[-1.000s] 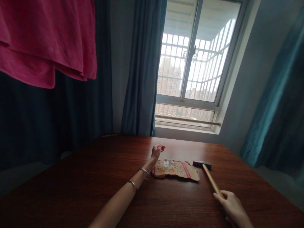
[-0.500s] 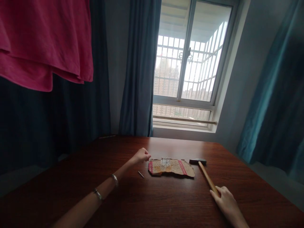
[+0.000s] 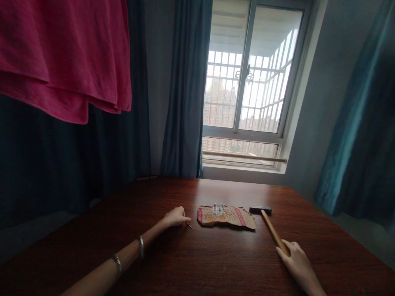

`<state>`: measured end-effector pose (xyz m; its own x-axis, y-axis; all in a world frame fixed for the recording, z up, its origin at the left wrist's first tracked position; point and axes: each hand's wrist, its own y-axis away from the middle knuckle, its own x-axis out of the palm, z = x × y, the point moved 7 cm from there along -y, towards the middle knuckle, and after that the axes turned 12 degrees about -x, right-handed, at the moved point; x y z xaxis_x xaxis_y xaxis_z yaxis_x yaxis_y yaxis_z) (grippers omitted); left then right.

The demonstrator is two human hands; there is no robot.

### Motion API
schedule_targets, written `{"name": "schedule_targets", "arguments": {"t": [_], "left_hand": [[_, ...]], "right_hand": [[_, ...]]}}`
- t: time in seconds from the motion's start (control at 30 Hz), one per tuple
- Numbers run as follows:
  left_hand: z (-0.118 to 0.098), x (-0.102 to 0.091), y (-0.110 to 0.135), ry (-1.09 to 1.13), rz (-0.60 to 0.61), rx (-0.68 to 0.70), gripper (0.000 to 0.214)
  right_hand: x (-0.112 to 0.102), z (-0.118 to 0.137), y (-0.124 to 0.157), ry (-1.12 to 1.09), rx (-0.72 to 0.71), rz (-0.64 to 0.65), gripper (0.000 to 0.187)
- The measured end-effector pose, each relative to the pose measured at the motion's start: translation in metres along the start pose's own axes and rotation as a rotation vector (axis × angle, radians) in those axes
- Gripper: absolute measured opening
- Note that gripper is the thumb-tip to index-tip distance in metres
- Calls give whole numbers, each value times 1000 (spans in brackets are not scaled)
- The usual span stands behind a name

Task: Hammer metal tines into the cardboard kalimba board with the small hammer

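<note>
A torn, dotted piece of cardboard [image 3: 226,216] lies on the dark wooden table [image 3: 197,263] with several nails [image 3: 219,207] standing upright in it. To its left my left hand [image 3: 175,217] rests on the tabletop, its fingers pinched on a loose nail [image 3: 189,225] that lies there. Two bracelets ring that forearm. A hammer [image 3: 270,225] with a dark head and a wooden handle lies to the right of the cardboard. My right hand [image 3: 296,263] is closed around the end of its handle.
A window with a barred balcony stands behind the table's far edge, flanked by blue curtains [image 3: 185,90]. A red cloth [image 3: 64,57] hangs at the upper left. A dark curtain covers the left wall. The table's right edge runs close to my right hand.
My left hand drew back from the nails in the cardboard to the left and down onto the table, then closed on the loose nail lying there. My right hand stayed on the hammer handle.
</note>
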<state>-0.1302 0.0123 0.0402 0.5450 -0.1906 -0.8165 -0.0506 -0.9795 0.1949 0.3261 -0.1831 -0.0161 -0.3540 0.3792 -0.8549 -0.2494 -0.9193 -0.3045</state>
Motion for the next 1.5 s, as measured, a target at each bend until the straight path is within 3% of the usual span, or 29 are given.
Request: {"name": "schedule_targets", "arguments": {"t": [0.3,0.47,0.6,0.7,0.83,0.97,1.1,1.27,1.5], "left_hand": [[15,5,-23,-72,12,42,4],[20,5,-24,-81,45,55,6],[14,4,-21,20,107,95,10],[-1,5,-19,143,172,127,17],[-37,3,-12,389,137,227,31],[-78,13,1,631,103,321,37],[-110,31,10,740,102,358,38],[-133,44,11,779,97,401,36],[-143,48,2,820,19,430,29]], "right_hand": [[1,-4,0,-55,14,-39,48],[1,-4,-1,-59,26,-29,48],[-11,5,0,-13,63,-22,53],[-34,26,-5,58,63,-131,49],[-44,87,-25,-104,-129,-197,37],[-25,155,-52,-447,-265,-152,33],[11,201,-76,-695,-277,7,36],[32,224,-97,-862,-302,112,40],[37,220,-122,-918,-312,48,39]]}}
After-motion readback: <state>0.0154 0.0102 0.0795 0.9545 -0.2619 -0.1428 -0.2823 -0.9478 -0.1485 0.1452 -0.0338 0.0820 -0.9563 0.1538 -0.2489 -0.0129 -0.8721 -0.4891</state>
